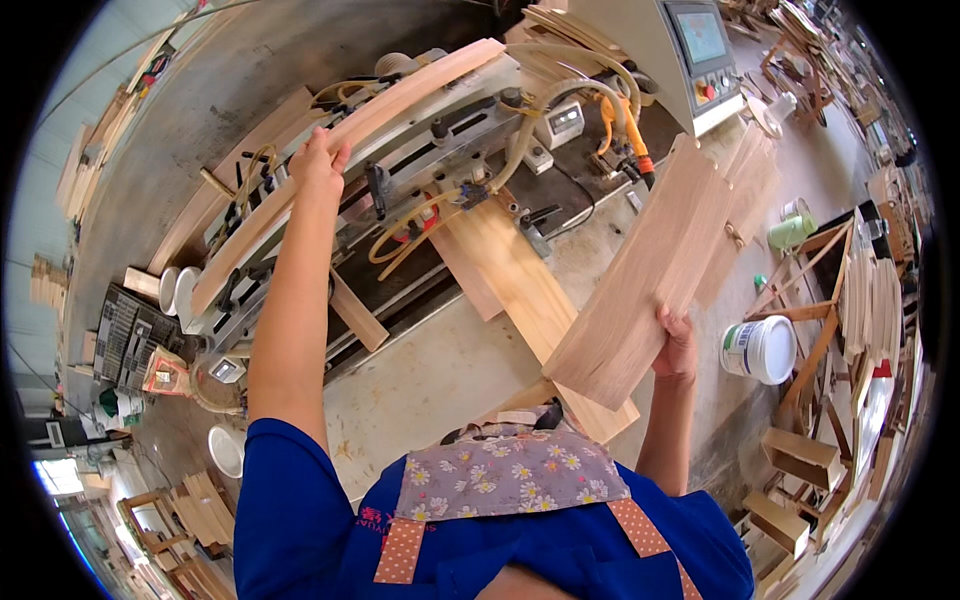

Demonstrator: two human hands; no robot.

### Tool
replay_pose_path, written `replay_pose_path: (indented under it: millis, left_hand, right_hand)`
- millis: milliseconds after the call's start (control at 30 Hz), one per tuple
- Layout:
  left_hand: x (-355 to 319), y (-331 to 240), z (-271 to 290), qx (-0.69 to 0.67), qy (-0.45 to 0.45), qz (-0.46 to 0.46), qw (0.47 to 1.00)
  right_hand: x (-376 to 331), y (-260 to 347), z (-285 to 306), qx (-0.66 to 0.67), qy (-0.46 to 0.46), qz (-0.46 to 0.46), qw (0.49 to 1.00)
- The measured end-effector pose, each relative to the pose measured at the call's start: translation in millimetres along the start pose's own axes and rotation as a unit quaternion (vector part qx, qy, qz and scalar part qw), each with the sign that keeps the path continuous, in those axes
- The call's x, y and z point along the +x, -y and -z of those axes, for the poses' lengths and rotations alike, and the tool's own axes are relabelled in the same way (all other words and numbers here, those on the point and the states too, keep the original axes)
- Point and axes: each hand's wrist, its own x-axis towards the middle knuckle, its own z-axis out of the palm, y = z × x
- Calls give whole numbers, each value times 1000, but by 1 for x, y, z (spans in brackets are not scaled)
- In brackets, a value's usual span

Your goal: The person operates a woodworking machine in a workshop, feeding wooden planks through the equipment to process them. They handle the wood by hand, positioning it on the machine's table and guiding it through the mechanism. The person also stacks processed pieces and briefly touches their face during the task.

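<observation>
The right hand point(676, 345) is grasping the wide board point(640, 275) by its edge, seemingly supporting it beside the machine point(420, 155); the left hand point(318, 165) is curling over the long strip point(410, 90), perhaps steadying it, though whether clamping I cannot tell.

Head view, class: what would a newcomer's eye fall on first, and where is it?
Probably the broad board slanting right of centre, held by the right hand. Next, the left hand touches a long wood strip running diagonally through the upper left. The flowered bib at bottom centre also catches the eye.
</observation>
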Motion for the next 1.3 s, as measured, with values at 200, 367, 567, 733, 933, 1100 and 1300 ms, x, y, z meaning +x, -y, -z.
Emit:
replay_pose_path:
  millis: [200, 367, 567, 733, 933, 1100, 1300]
  left_hand:
    - [31, 12, 15, 109, 67, 10, 992]
    - [20, 5, 11, 216, 74, -22, 973]
    - [15, -2, 14, 569, 92, -213, 789]
    - [-54, -15, -4, 682, 23, -381, 624]
    - [-198, -4, 5, 198, 546, 40, 813]
    - [-253, 32, 54, 174, 477, 163, 846]
    - [-263, 34, 145, 54, 252, 83, 963]
  right_hand:
    - [-15, -7, 9, -7, 7, -28, 1000]
    - [-8, -7, -9, -35, 42, -39, 998]
    - [-9, -6, -24, -34, 66, -65, 995]
    - [-10, -4, -29, -70, 71, -66, 993]
    - [-2, 3, -39, -221, 181, -88, 954]
    - [12, -10, -66, -321, 356, -125, 869]
    - [48, -73, 4, -584, 103, 11, 805]
